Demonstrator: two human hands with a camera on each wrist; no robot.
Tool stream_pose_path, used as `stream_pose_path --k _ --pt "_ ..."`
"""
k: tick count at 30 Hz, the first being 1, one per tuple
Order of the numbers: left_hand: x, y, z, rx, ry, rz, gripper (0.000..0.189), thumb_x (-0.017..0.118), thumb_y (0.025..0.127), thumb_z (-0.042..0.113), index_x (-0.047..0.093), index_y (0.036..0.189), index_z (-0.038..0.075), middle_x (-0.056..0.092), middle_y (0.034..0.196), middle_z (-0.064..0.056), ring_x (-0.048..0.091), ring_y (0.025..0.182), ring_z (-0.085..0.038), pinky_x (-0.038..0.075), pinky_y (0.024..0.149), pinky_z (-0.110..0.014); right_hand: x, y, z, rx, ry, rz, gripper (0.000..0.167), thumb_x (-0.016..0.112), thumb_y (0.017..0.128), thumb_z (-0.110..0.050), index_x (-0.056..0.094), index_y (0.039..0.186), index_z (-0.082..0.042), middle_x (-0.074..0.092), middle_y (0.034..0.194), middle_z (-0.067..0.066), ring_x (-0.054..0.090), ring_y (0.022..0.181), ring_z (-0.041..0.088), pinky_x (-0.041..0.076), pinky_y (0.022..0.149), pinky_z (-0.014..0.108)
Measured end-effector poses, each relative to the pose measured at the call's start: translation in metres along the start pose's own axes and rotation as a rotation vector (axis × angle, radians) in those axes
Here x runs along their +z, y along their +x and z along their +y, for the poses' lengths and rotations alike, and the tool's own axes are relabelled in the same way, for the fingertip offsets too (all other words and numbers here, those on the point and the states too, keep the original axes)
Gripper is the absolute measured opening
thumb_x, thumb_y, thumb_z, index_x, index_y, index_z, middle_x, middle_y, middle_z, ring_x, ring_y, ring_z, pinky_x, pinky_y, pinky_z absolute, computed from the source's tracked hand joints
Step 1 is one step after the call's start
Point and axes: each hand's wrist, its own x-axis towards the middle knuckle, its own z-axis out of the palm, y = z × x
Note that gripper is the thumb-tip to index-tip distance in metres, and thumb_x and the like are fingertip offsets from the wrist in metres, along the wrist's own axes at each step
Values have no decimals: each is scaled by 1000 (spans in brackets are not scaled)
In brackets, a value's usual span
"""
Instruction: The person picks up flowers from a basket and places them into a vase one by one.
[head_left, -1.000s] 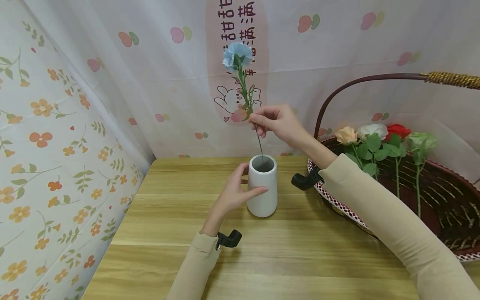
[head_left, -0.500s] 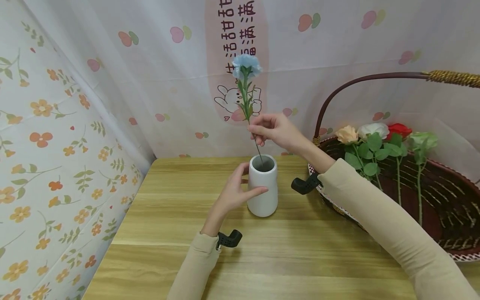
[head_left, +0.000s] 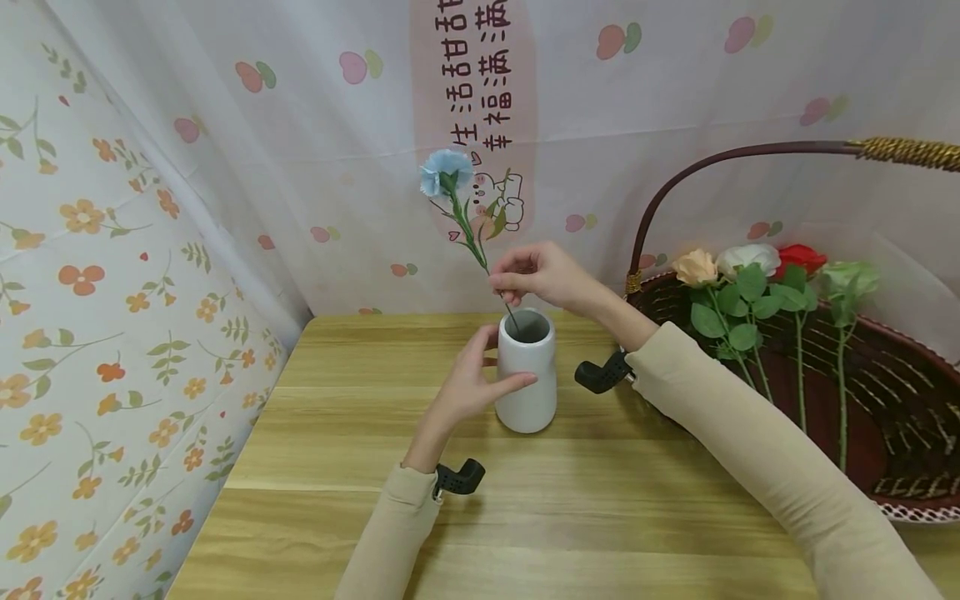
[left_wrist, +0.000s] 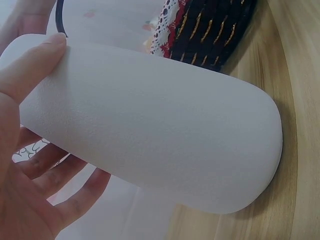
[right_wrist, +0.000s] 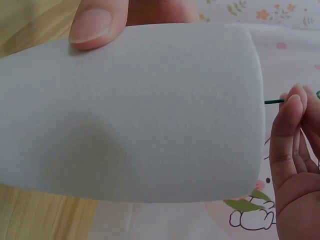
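Observation:
A white vase (head_left: 526, 387) stands upright on the wooden table. My left hand (head_left: 472, 379) holds its left side, thumb across the front and fingers round the back, as the left wrist view shows too. Just above the mouth, my right hand (head_left: 543, 275) pinches the thin stem of a blue carnation (head_left: 447, 172) between thumb and fingertips. The flower head leans to the left, and the stem's lower end is inside the vase, hidden below the rim. In the right wrist view a short piece of green stem (right_wrist: 273, 102) shows between the vase's rim and the pinching fingers.
On the right stands a dark woven basket (head_left: 870, 400) with a tall arched handle (head_left: 750, 152). Peach, white, red and pale green roses (head_left: 847, 283) lie in it. A printed curtain (head_left: 337, 167) hangs behind the table (head_left: 360, 433), and a floral cloth (head_left: 112, 292) hangs at left.
My right hand has come down towards the vase's mouth, lowering the carnation's stem further in. The flower head has dropped and now tilts left. My left hand and the vase have stayed in place.

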Motion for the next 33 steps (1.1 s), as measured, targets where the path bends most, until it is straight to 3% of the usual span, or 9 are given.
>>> stream_pose_path --k 5,16,25,33 --pt "1 0 0 -3 3 -1 74 84 83 10 42 144 2 54 137 -16 51 125 -32 48 98 -51 -2 -1 4 17 -27 -30 15 68 98 -10 69 100 4 65 78 13 61 70 20 57 71 35" --pt "-2 0 0 24 8 -9 70 86 83 26 47 140 13 57 132 -2 53 121 -19 50 96 -43 -4 -1 10 46 -34 -39 20 70 96 -12 69 105 6 66 81 11 60 71 20 55 70 33" --pt "-2 0 -4 32 26 -4 70 85 84 30 46 141 14 56 132 1 53 120 -16 51 95 -41 -3 0 12 57 -21 -50 19 71 95 -11 69 108 2 66 85 10 51 64 19 46 62 29" --pt "-3 0 -3 42 15 -8 71 85 84 26 46 143 12 56 133 -2 53 122 -19 51 95 -43 -2 0 11 76 -31 -108 19 71 95 -14 68 102 2 59 76 6 48 63 18 42 60 28"
